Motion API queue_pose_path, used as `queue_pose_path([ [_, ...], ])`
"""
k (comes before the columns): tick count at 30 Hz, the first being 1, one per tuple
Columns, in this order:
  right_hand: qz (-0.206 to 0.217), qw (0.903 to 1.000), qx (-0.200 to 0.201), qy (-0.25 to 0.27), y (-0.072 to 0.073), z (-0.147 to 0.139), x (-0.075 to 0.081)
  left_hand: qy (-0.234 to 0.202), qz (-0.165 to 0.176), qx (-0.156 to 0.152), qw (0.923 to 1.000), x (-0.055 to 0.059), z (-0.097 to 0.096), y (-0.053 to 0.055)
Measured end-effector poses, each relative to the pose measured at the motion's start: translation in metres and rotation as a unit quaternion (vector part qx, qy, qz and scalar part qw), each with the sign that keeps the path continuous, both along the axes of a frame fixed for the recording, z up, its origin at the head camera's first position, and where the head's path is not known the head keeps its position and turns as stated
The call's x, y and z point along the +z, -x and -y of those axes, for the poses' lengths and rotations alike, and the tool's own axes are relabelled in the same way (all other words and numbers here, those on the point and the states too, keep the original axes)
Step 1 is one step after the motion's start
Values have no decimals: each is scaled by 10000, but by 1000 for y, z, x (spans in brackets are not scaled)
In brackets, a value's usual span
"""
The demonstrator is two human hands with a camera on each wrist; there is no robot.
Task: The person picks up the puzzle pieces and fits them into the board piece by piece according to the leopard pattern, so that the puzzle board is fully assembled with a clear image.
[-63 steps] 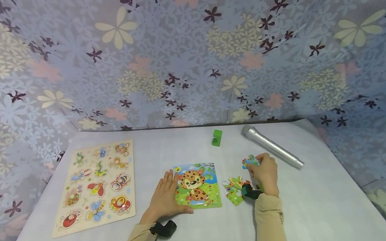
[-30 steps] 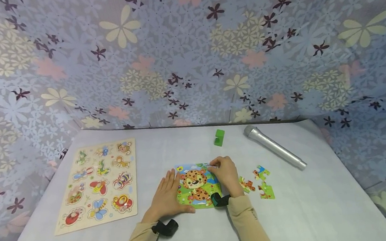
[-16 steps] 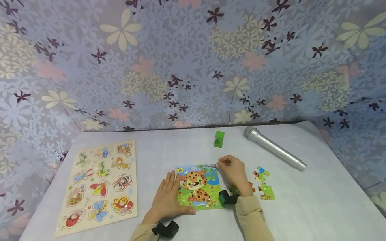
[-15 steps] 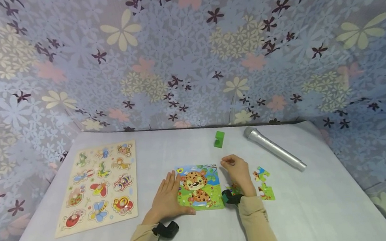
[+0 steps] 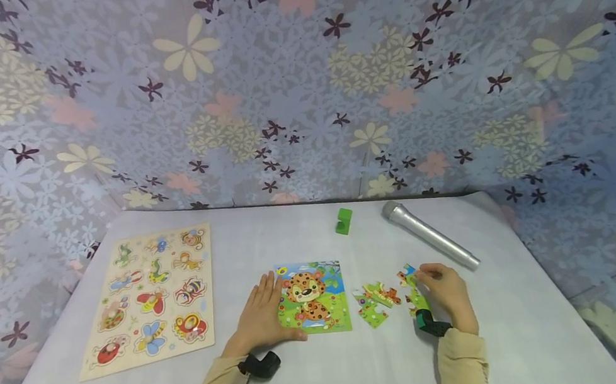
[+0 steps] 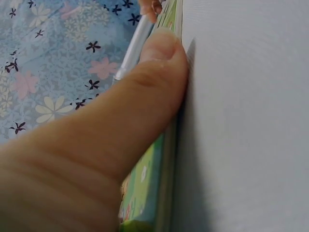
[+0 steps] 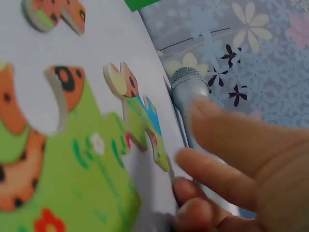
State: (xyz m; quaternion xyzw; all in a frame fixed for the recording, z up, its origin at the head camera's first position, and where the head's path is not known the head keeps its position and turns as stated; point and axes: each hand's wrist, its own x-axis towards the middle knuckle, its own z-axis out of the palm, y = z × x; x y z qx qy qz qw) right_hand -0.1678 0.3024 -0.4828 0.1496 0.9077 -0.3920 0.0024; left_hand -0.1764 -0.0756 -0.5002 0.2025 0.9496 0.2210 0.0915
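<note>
White table. Left hand: fingers straight, laid against left edge of leopard puzzle, thumb along its near edge; nothing gripped. Right hand: thumb and fingers apart, just beside a loose puzzle piece. Further puzzle pieces: between puzzle and right hand. Wooden picture board: far left. Silver microphone: beyond right hand, lying slantwise. Green block: near table's back edge. Flowered cloth: behind all.
</note>
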Motion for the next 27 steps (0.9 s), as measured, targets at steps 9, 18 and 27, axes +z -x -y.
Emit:
queue_pose_path([
  [9,67,9953,453,-853,3,12,0,-8,20,2,10000,-1,1,0],
  [18,251,9882,818,-1267,-15,23,6,27,18,4,10000,-3,0,-1],
  [27,185,9796,1918,-564,-22,39,10,15,-9,42,10000,-2,-1,-1],
])
